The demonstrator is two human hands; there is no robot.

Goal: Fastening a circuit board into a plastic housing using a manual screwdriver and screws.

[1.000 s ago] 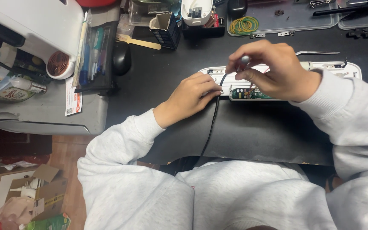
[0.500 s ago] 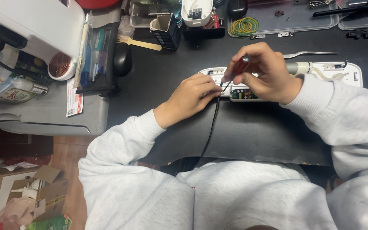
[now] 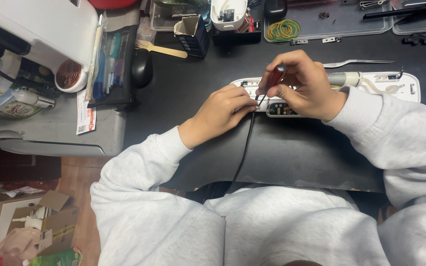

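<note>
A long white opened device (image 3: 395, 86) with exposed parts inside lies across the black mat (image 3: 297, 152). My right hand (image 3: 304, 86) grips a red-handled screwdriver (image 3: 272, 79), its tip pointing down at the device's left end. My left hand (image 3: 223, 111) rests on that same left end, fingers pinching where the black cable (image 3: 242, 152) enters the device. The cable runs down off the mat's near edge toward my lap.
Metal tweezers (image 3: 356, 62) lie behind the device. A clear tray with yellow-green rubber bands (image 3: 283, 29), a wooden fork (image 3: 161, 48), a black mouse (image 3: 141, 69) and a small box (image 3: 193, 32) stand at the back. A white machine (image 3: 35, 29) and grey case (image 3: 55, 128) sit at left.
My right hand has shifted left along the device and tilted the screwdriver more upright over the left end. My left hand has stayed put on the cable end.
</note>
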